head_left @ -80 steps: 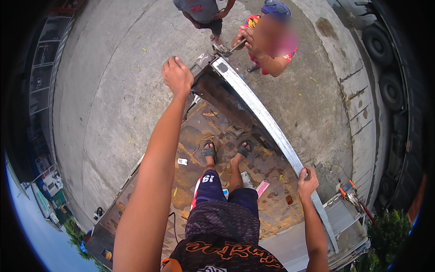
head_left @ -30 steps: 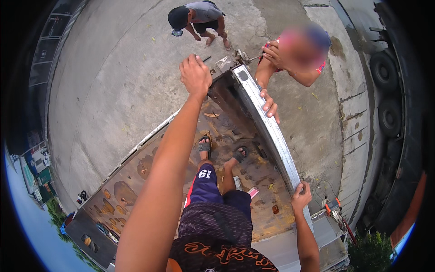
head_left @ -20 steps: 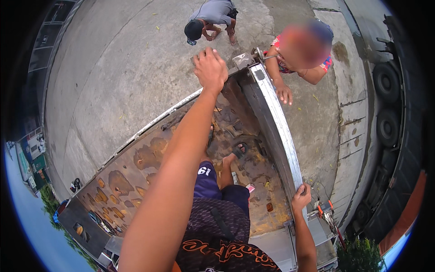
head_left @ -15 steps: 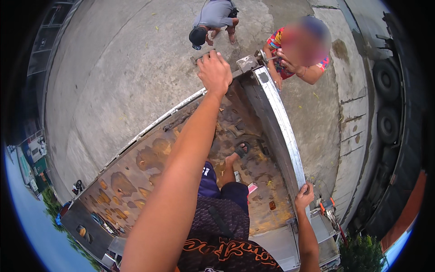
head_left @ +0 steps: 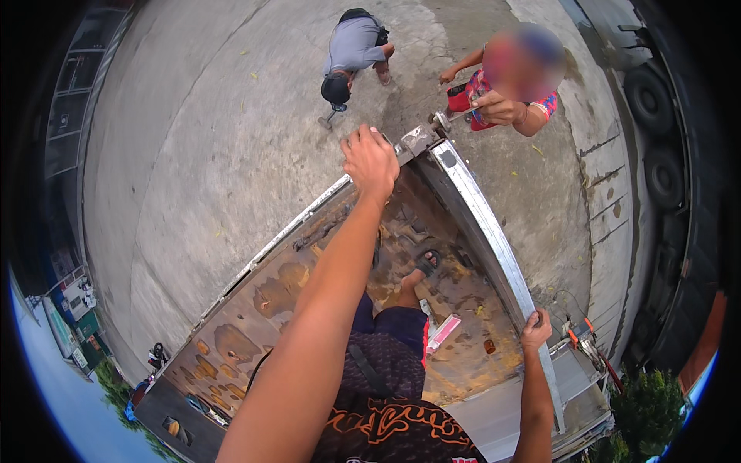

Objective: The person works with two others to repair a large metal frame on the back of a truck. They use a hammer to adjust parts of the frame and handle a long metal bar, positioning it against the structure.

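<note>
My left hand (head_left: 371, 163) is closed over the top of the white-edged front wall (head_left: 270, 231), beside its corner; its fingertips are partly hidden. Next to it, a worn metal bracket (head_left: 417, 140) sits at the corner. My right hand (head_left: 536, 329) grips the top edge of a long silver side panel (head_left: 486, 204), farther down its length. A person in a bright patterned shirt (head_left: 549, 104) holds a thin rod-like tool (head_left: 461, 113) by the corner, with a round metal piece (head_left: 441, 121) at its end.
I stand inside a rusty, patchy truck bed (head_left: 463, 363). On its floor lie a pink-and-white box (head_left: 443, 332) and a small brown cylinder (head_left: 489, 346). Another person in a grey shirt (head_left: 353, 48) bends over the concrete with a hammer-like tool (head_left: 330, 118). A large-wheeled vehicle (head_left: 662, 177) stands at right.
Both my hands keep their holds while the view shifts. The patterned-shirt person's free hand has moved off the side panel. The grey-shirted person's tool now shows in front of them.
</note>
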`<state>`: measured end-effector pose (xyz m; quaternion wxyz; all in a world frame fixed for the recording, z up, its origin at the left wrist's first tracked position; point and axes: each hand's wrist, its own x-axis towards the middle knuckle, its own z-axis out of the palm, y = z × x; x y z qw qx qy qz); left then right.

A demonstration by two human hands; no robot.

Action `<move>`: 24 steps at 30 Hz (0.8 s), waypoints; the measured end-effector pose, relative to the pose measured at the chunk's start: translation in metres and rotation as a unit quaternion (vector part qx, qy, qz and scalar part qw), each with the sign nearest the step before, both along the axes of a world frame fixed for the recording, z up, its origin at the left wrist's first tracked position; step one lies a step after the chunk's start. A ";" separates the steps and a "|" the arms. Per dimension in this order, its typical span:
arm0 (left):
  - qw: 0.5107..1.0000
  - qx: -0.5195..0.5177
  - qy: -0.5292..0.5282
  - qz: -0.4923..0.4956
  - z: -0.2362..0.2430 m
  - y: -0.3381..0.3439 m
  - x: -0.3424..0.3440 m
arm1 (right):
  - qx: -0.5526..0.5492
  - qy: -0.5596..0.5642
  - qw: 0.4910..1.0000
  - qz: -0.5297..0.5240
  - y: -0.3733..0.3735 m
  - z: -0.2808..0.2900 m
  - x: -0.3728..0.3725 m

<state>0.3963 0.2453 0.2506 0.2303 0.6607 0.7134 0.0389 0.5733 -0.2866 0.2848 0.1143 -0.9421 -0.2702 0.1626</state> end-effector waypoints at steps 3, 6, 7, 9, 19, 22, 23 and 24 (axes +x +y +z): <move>1.000 -0.003 0.004 -0.004 -0.001 0.000 0.000 | 0.005 -0.008 1.000 0.001 0.002 0.000 0.000; 1.000 0.001 0.011 0.003 -0.002 0.000 0.000 | 0.003 -0.009 1.000 0.001 0.002 0.002 -0.001; 1.000 0.000 0.012 -0.001 -0.002 0.000 0.000 | 0.004 -0.013 1.000 0.003 0.003 0.002 -0.001; 1.000 0.000 0.013 -0.007 -0.002 0.000 0.000 | 0.000 0.006 1.000 -0.001 0.003 0.004 -0.001; 0.997 0.058 0.039 -0.011 -0.003 -0.003 0.002 | 0.007 -0.004 1.000 0.005 0.003 0.003 -0.001; 0.997 0.063 0.047 -0.012 -0.003 -0.003 0.002 | 0.006 -0.007 1.000 0.004 0.003 0.003 0.000; 0.997 0.053 0.050 -0.010 -0.002 -0.002 0.002 | 0.006 -0.008 1.000 0.003 0.003 0.003 0.000; 0.998 0.047 0.052 -0.010 -0.002 -0.002 0.002 | 0.008 -0.011 1.000 0.001 0.003 0.003 0.000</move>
